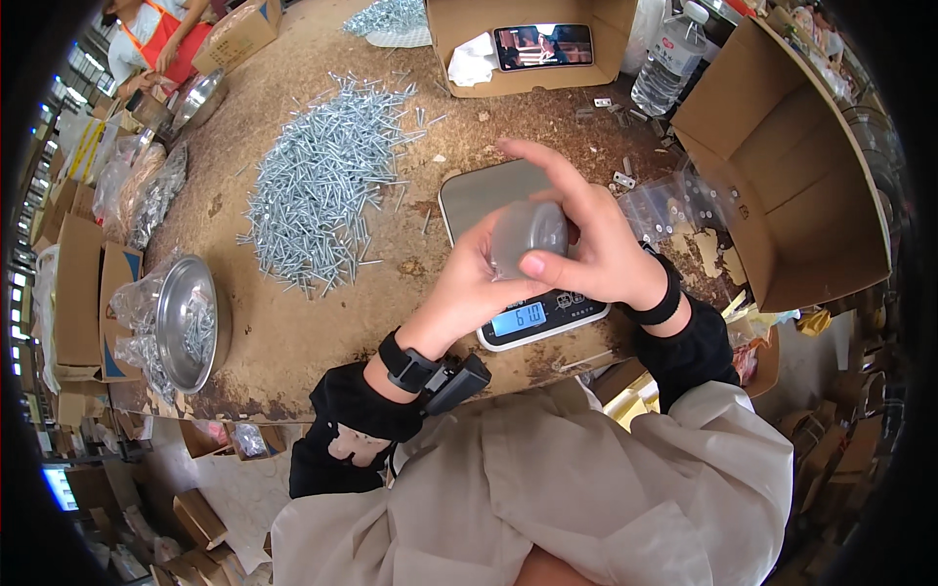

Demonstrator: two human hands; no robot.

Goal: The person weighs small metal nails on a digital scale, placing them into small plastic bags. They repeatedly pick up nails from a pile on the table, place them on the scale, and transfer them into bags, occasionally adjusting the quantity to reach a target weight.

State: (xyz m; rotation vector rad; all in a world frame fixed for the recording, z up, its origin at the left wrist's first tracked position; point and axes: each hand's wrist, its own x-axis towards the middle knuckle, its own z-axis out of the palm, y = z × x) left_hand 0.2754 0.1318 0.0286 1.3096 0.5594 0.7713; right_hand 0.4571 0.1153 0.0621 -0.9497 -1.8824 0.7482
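A translucent plastic cup (pixel 526 236) is between my two hands, above a digital kitchen scale (pixel 467 195) with a lit display. My left hand (pixel 469 269) is closed round the cup's near left side. On the other side, my right hand (pixel 611 244) grips it with the thumb across the front, its index finger arched up and away beyond the cup. What the cup contains, if anything, cannot be made out. Left of the scale lies a large heap of silvery screws (pixel 327 186), with a few strays around its edge.
An open cardboard box (pixel 791 186) stands at the right, beside small plastic bags (pixel 664 207). A phone (pixel 543 47) leans in another box at the back, near a water bottle (pixel 670 61). A metal bowl (pixel 188 322) sits at the left edge. Another person (pixel 161 44) works far left.
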